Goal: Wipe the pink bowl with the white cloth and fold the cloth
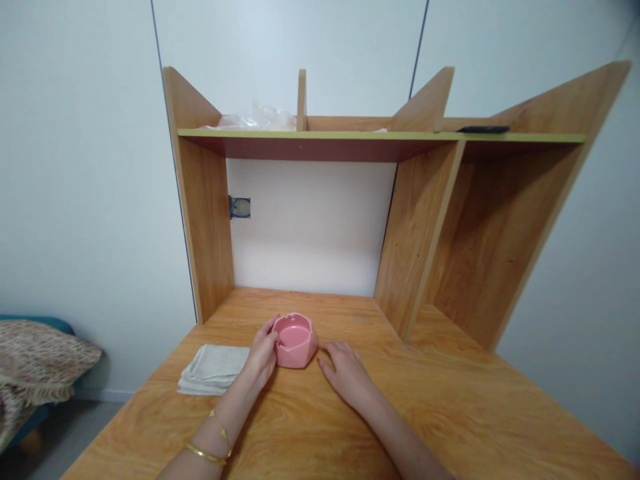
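A pink faceted ashtray [296,348] with notches in its rim is near the middle of the wooden desk, its round hollow facing up. My left hand [263,348] grips it from the left side, thumb at the rim and fingers around the far side. Just right of the ashtray, my right hand [345,370] is over the desktop with fingers stretched and thumb apart, holding nothing. A folded light grey cloth [215,368] lies to the left, partly behind my left wrist.
Behind the desk [310,427] rises a wooden shelf unit [320,136] with upright dividers. On its top shelf are a clear plastic bag [257,118] and a dark flat object [483,129]. A wall box [241,208] shows wires. A patterned throw [43,360] hangs at far left.
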Demonstrator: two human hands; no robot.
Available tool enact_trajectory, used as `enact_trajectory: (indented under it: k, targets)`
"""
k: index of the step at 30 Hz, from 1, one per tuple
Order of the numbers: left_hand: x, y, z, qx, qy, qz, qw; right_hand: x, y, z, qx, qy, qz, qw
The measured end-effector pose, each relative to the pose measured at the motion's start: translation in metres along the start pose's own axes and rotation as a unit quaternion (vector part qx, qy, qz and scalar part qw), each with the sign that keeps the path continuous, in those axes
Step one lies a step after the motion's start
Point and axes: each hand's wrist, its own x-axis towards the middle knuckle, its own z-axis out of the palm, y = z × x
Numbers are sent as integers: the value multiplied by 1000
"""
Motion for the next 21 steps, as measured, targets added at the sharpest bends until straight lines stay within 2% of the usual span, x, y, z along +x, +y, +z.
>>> enact_trajectory:
  k: [5, 10, 16, 21]
  targets:
    - [-2, 0, 3, 19, 10, 8, 1000, -1, -12, -6, 24, 89, -25, 995]
    - [-2, -3, 4, 37, 0, 22, 999, 0, -9, -8, 38, 157, -22, 987]
    - [-1, -4, 3, 65, -3, 27, 998, 1, -6, -6, 60, 167, -29, 984]
    - [-1, -5, 1, 64, -27, 27, 997, 1, -6, -5, 68, 172, -34, 982]
